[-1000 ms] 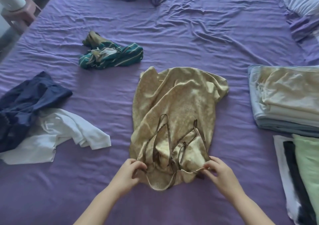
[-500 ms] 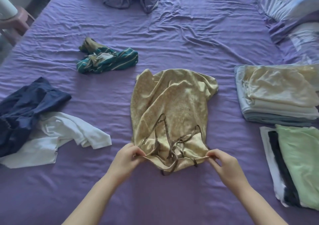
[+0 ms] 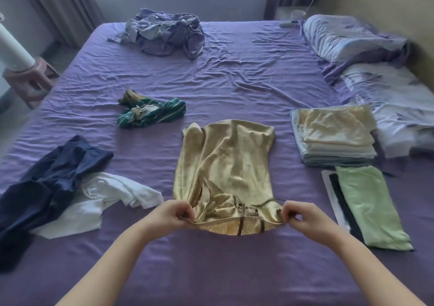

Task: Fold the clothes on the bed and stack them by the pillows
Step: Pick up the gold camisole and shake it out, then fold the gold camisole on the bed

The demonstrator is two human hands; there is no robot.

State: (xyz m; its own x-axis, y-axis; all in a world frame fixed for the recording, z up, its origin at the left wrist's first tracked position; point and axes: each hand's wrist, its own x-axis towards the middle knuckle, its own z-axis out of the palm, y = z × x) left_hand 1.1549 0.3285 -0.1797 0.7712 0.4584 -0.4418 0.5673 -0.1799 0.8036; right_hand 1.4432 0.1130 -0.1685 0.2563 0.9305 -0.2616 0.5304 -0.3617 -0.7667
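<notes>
A gold satin camisole [image 3: 225, 165] with brown straps lies in the middle of the purple bed [image 3: 234, 78]. My left hand [image 3: 172, 215] pinches its near left corner and my right hand [image 3: 299, 216] pinches its near right corner, lifting that edge off the sheet. To the right stands a folded stack [image 3: 333, 136] of cream and pale blue clothes, next to the pillows [image 3: 352, 38]. Nearer lies a folded green garment [image 3: 368, 207] on a black and white one. Unfolded pieces lie around: a green striped garment [image 3: 152, 113], a navy garment [image 3: 49, 183], a white garment [image 3: 105, 200].
A crumpled purple-grey heap [image 3: 166, 33] sits at the far end of the bed. A stool [image 3: 28, 80] with a white cylinder stands off the bed's left side. Curtains and a wall close the far end.
Both hands have raised the camisole's near edge and pulled it taut between them; the straps now lie bunched along that edge. My head has tilted up, showing more of the room.
</notes>
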